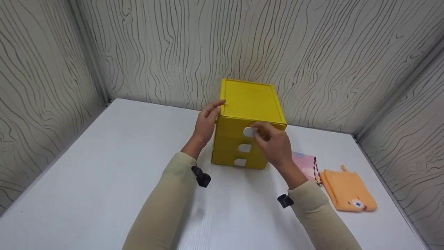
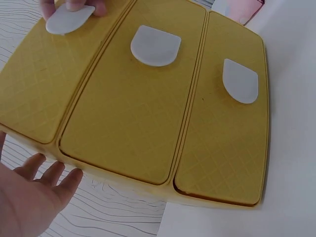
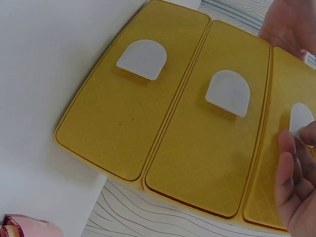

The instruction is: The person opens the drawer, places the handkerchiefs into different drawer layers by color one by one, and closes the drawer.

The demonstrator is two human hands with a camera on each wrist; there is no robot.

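A yellow three-drawer box stands on the white table, its drawer fronts facing me. All three drawers look closed, each with a white rounded tab. At the top drawer, my right hand pinches the white tab between thumb and fingers. My left hand rests against the box's left side near the top edge, and the left wrist view shows its fingers extended along that side. Below are the middle tab and the bottom tab, both untouched.
To the right of the box lies a pink cloth with a dark-and-white edge, partly behind my right arm. Beside it is a folded orange cloth with an embroidered face. Wood-grain patterned walls enclose the table at the back and sides.
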